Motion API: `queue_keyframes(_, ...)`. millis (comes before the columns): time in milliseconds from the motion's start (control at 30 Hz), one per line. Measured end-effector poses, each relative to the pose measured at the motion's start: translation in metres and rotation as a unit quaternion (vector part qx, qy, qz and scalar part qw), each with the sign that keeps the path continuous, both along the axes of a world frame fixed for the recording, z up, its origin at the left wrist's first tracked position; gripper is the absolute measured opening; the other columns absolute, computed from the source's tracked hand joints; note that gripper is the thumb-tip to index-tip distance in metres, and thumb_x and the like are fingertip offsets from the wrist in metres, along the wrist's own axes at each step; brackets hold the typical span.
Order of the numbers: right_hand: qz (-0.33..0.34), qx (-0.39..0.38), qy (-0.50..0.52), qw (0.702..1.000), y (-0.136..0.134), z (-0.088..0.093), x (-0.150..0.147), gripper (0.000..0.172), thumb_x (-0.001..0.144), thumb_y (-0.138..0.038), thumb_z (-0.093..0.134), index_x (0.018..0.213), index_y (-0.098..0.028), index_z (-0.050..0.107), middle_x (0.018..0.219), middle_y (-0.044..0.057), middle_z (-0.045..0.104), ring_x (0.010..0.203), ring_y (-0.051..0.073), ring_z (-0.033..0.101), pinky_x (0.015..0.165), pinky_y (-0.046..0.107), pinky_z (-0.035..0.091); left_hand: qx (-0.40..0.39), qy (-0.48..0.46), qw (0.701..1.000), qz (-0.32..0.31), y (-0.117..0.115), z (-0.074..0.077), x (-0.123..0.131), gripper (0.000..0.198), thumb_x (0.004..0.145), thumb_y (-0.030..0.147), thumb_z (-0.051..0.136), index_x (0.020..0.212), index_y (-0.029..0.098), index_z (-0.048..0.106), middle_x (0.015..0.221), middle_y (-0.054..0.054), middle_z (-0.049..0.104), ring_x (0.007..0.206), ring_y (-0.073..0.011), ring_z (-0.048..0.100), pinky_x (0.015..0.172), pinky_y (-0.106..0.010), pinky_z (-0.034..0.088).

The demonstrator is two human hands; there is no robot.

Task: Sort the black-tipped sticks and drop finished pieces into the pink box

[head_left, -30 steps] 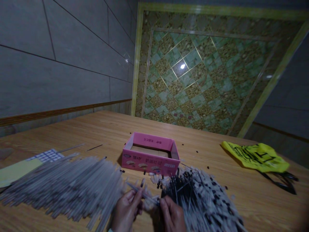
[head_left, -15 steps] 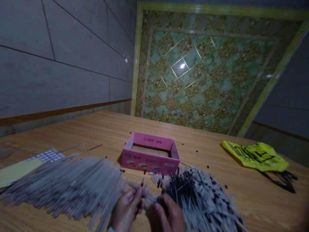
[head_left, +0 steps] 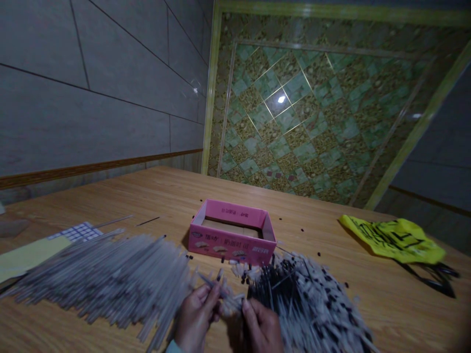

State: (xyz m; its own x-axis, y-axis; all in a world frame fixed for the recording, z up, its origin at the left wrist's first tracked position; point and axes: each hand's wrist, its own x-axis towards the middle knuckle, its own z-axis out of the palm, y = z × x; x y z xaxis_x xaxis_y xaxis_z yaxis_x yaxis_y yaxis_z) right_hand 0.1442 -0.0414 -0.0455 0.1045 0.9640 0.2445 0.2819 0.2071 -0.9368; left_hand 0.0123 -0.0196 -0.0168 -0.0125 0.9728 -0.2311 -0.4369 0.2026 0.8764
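My left hand (head_left: 195, 319) and my right hand (head_left: 262, 327) meet at the bottom middle of the head view, both pinching one thin grey stick (head_left: 217, 290) that slants up to the left. A wide pile of thin grey sticks (head_left: 106, 279) lies to the left of my hands. To the right lies a heap of dark and white-tipped sticks (head_left: 309, 304), touching my right hand. An open pink cardboard box (head_left: 231, 243) stands just beyond my hands on the wooden table (head_left: 176, 196).
A yellow bag with black print and black straps (head_left: 395, 239) lies at the right of the table. A yellow sheet and a gridded white sheet (head_left: 79, 231) lie at the left. Small dark bits are scattered around the box. Grey tiled wall stands left, green patterned floor beyond.
The view has shifted slightly, so everything sits a little further right. My hands stay together on the stick, with the right hand's fingers moved a little along it.
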Motion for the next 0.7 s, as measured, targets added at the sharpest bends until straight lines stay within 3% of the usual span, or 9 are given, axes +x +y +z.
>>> queue_keyframes(67, 0.035, -0.073, 0.057, 0.995, 0.001, 0.000, 0.000, 0.051, 0.083, -0.058, 0.034, 0.050, -0.020, 0.041, 0.038, -0.005, 0.038, 0.035, 0.009, 0.034, 0.039, 0.021, 0.024, 0.000, -0.008, 1.000, -0.005, 0.001, -0.002, 0.000, 0.036, 0.056, 0.047, 0.072, 0.068, 0.013, 0.065, 0.045, 0.004, 0.051, 0.042, -0.0058, 0.043, 0.038, -0.016, 0.026)
queue_keyframes(133, 0.030, -0.064, 0.035, 0.997, 0.001, 0.003, 0.004, 0.050, 0.085, -0.055, 0.032, 0.053, -0.019, 0.045, 0.043, -0.003, 0.044, 0.040, 0.011, 0.041, 0.042, 0.021, 0.029, -0.010, -0.020, 1.000, -0.001, 0.002, -0.004, -0.002, 0.036, 0.057, 0.046, 0.073, 0.070, 0.013, 0.065, 0.047, 0.004, 0.052, 0.043, -0.0053, 0.043, 0.039, -0.015, 0.027)
queue_keyframes(200, 0.001, 0.005, -0.074, 0.997, 0.002, 0.011, 0.009, 0.041, 0.087, -0.046, 0.037, 0.060, -0.018, 0.052, 0.056, 0.001, 0.053, 0.054, 0.014, 0.049, 0.051, 0.022, 0.035, -0.017, -0.036, 0.999, 0.012, 0.004, -0.007, -0.003, 0.034, 0.059, 0.043, 0.073, 0.072, 0.013, 0.065, 0.050, 0.003, 0.054, 0.044, -0.0049, 0.044, 0.040, -0.015, 0.029)
queue_keyframes(267, -0.005, 0.065, -0.210, 0.976, 0.002, 0.021, 0.013, 0.024, 0.085, -0.033, 0.045, 0.069, -0.018, 0.057, 0.069, 0.002, 0.057, 0.068, 0.016, 0.053, 0.060, 0.023, 0.036, -0.013, -0.048, 0.999, 0.021, 0.005, -0.010, -0.004, 0.032, 0.061, 0.041, 0.072, 0.073, 0.012, 0.065, 0.051, 0.003, 0.054, 0.045, -0.0047, 0.045, 0.042, -0.014, 0.031)
queue_keyframes(333, 0.014, 0.088, -0.316, 0.944, 0.002, 0.029, 0.013, 0.013, 0.081, -0.021, 0.050, 0.072, -0.021, 0.060, 0.076, 0.003, 0.058, 0.076, 0.017, 0.053, 0.065, 0.024, 0.037, -0.007, -0.052, 0.998, 0.022, 0.006, -0.013, -0.005, 0.030, 0.062, 0.040, 0.072, 0.073, 0.012, 0.065, 0.052, 0.003, 0.054, 0.045, -0.0044, 0.045, 0.041, -0.014, 0.031)
queue_keyframes(433, 0.020, 0.084, -0.401, 0.912, 0.003, 0.034, 0.008, 0.015, 0.077, -0.011, 0.051, 0.075, -0.022, 0.061, 0.084, 0.003, 0.058, 0.085, 0.018, 0.051, 0.068, 0.024, 0.037, -0.007, -0.058, 0.998, 0.023, 0.006, -0.015, -0.004, 0.030, 0.063, 0.038, 0.072, 0.076, 0.012, 0.066, 0.053, 0.002, 0.054, 0.045, -0.0039, 0.044, 0.041, -0.014, 0.030)
queue_keyframes(567, 0.003, 0.072, -0.443, 0.894, 0.005, 0.032, 0.003, 0.021, 0.074, -0.007, 0.053, 0.079, -0.025, 0.062, 0.090, 0.003, 0.056, 0.089, 0.019, 0.049, 0.068, 0.025, 0.035, -0.012, -0.076, 0.997, 0.024, 0.006, -0.015, -0.003, 0.032, 0.063, 0.036, 0.073, 0.082, 0.012, 0.066, 0.061, 0.001, 0.058, 0.046, -0.0029, 0.045, 0.041, -0.013, 0.031)
queue_keyframes(700, 0.000, 0.069, -0.444, 0.893, 0.008, 0.031, 0.006, 0.018, 0.076, -0.010, 0.054, 0.078, -0.025, 0.064, 0.088, 0.003, 0.055, 0.087, 0.019, 0.048, 0.067, 0.026, 0.033, -0.016, -0.081, 0.996, 0.020, 0.006, -0.013, -0.004, 0.037, 0.064, 0.040, 0.070, 0.088, 0.012, 0.065, 0.059, 0.002, 0.058, 0.043, -0.0031, 0.044, 0.039, -0.014, 0.029)
